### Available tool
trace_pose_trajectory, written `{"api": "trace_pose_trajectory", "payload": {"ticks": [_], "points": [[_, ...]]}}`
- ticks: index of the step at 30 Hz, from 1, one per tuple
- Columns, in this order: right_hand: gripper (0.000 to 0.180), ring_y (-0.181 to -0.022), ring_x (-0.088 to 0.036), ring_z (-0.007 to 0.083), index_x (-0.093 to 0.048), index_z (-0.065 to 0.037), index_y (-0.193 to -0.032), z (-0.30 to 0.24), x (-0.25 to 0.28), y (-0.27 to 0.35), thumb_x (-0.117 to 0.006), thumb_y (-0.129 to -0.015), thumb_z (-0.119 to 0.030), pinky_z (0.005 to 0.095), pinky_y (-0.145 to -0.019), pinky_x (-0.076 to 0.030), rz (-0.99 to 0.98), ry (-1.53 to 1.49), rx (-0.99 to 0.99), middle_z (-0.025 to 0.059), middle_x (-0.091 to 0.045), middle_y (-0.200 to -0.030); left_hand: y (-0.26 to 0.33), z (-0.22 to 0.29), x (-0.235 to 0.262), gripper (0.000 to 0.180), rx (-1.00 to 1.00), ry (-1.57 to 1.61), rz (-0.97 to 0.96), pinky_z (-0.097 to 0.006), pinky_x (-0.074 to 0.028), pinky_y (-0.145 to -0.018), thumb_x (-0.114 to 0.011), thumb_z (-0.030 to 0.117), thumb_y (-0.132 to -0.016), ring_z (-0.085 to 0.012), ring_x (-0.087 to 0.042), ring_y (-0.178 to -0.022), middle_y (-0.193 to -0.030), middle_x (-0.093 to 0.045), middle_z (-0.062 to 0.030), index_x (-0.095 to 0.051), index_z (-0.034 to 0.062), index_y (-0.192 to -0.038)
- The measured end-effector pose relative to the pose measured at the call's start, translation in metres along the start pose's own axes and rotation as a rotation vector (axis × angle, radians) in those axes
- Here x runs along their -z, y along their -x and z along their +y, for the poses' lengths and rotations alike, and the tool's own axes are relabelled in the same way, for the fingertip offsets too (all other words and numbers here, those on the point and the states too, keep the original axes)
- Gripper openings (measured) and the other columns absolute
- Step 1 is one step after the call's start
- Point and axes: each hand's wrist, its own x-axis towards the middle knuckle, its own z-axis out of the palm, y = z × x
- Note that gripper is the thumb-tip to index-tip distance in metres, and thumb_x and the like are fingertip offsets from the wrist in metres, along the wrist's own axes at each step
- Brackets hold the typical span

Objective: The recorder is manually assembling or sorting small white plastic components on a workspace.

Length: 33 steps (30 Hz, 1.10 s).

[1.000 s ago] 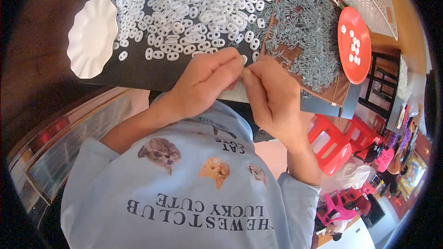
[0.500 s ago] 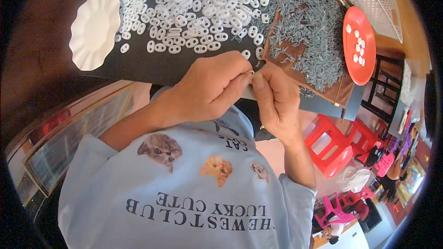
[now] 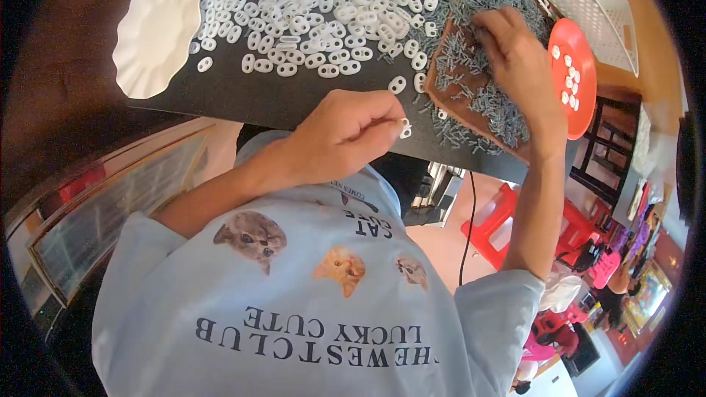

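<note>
My left hand (image 3: 349, 136) is closed near the table's front edge, pinching a small white plastic two-hole piece (image 3: 405, 129) between thumb and forefinger. Part of that piece is covered by the fingertips. To the right, my right hand (image 3: 522, 62) reaches over a heap of small grey pins (image 3: 496, 121) on a brown cloth-like sheet (image 3: 454, 73). Its fingers are bent and drawn together at the pins; what they hold, if anything, is too small to see. Many loose white oval two-hole pieces (image 3: 309, 29) lie heaped across the dark table, beyond my left hand.
A white wavy-edged dish (image 3: 158, 33) stands at the left. On the right, a red plate (image 3: 583, 106) holds several white pieces, near a white perforated basket (image 3: 588, 0). Below the table edge are red stools (image 3: 489, 231) and a hanging black cable (image 3: 471, 228).
My hands were together at the table edge. The right hand has parted from the left and moved up and right to the grey pins; the left still pinches the white piece.
</note>
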Motion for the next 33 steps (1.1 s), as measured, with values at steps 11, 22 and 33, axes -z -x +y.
{"api": "trace_pose_trajectory", "payload": {"ticks": [11,22,33], "points": [[0.014,-0.08,-0.06,0.036,-0.059,-0.007,-0.101,-0.014,0.024,0.019,-0.054,-0.088,-0.006,0.0442,-0.064,-0.047,-0.089,0.17,-0.093,0.0127,-0.056,-0.094,-0.006,-0.006,0.004,0.007,-0.042,0.018,0.07,-0.028,-0.038,-0.049,-0.058,0.007,-0.086,-0.0101,-0.045,-0.052,-0.06,-0.051,-0.0047,-0.057,0.0002,-0.084],[0.017,-0.078,-0.059,0.0331,-0.058,-0.005,-0.103,-0.027,0.025,0.025,-0.056,-0.086,-0.002,0.0409,-0.064,-0.046,-0.166,-0.063,-0.138,0.0136,-0.053,-0.089,-0.008,-0.008,0.009,0.008,-0.031,0.038,0.055,-0.027,-0.038,-0.047,-0.058,0.008,-0.087,-0.0086,-0.045,-0.05,-0.059,-0.052,-0.0039,-0.058,0.0,-0.085],[0.014,-0.081,-0.06,0.0342,-0.058,-0.003,-0.1,-0.014,0.015,0.015,-0.058,-0.086,-0.005,0.04,-0.067,-0.047,-0.141,-0.036,-0.13,0.0127,-0.057,-0.093,-0.008,-0.014,0.011,0.008,-0.047,0.068,0.06,-0.027,-0.038,-0.048,-0.057,0.007,-0.087,-0.0074,-0.046,-0.052,-0.06,-0.052,-0.0025,-0.058,-0.0003,-0.084]]}}
